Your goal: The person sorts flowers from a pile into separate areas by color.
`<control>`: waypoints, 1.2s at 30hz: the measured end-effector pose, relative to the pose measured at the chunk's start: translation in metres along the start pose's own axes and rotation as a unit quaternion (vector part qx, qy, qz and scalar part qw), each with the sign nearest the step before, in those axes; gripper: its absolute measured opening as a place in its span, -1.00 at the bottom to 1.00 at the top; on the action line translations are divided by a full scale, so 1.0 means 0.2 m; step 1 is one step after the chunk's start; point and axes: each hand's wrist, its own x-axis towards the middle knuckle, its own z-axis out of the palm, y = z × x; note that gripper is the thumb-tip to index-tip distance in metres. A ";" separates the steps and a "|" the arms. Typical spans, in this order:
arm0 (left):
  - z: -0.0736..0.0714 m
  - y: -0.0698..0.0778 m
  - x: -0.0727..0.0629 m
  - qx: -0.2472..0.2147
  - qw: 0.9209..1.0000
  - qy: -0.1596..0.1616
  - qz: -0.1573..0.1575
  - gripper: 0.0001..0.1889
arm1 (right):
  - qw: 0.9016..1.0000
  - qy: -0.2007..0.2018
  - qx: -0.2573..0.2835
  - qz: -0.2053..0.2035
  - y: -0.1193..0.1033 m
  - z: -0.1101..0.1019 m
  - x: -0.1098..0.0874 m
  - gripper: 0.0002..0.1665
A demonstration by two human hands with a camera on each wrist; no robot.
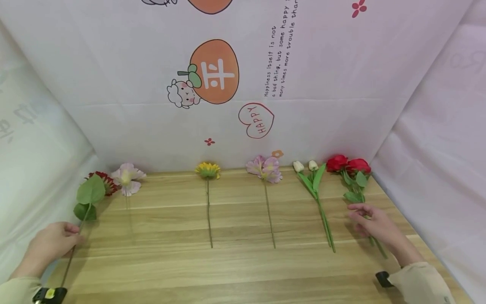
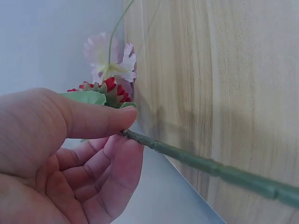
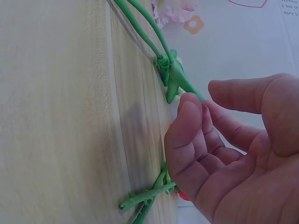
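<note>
At the left side my left hand (image 1: 51, 245) pinches the stem (image 2: 210, 165) of a dark red artificial flower (image 1: 106, 182) between thumb and fingertips. Two green leaves (image 1: 91, 190) on this stem partly cover the bloom, which overlaps a pale pink flower (image 1: 128, 178) in the head view. On the right, my right hand (image 1: 376, 223) hovers over the stems (image 3: 149, 195) of two red roses (image 1: 347, 164). Its fingers are loosely bent, the thumb stands apart from them, and nothing is between them. Beside it lie white tulips (image 1: 305, 166) with green leaves.
A yellow flower (image 1: 208, 170) and a pink-purple flower (image 1: 264, 169) lie along the back of the wooden table (image 1: 243, 270), stems toward me. White printed cloth (image 1: 125, 84) rises behind the table and along both sides.
</note>
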 end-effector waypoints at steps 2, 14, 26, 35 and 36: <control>0.00 0.00 0.00 -0.002 1.000 0.001 -0.004 -0.61 | 1.000 -0.001 -0.006 -0.004 0.00 0.00 0.00 -0.40; 0.00 0.03 -0.01 -0.057 0.998 0.019 0.021 -0.53 | 1.000 -0.008 -0.018 -0.010 -0.03 0.00 -0.01 -0.37; 0.03 0.20 0.01 -0.201 0.979 0.002 0.030 -0.42 | 1.000 -0.015 -0.021 -0.014 -0.07 0.01 -0.01 -0.33; 0.08 0.32 0.04 -0.257 0.966 -0.006 0.042 -0.39 | 0.999 -0.025 -0.022 -0.029 -0.15 0.05 0.00 -0.35; 0.08 0.34 0.04 -0.260 0.965 -0.005 0.045 -0.39 | 0.999 -0.026 -0.020 -0.031 -0.16 0.06 0.00 -0.36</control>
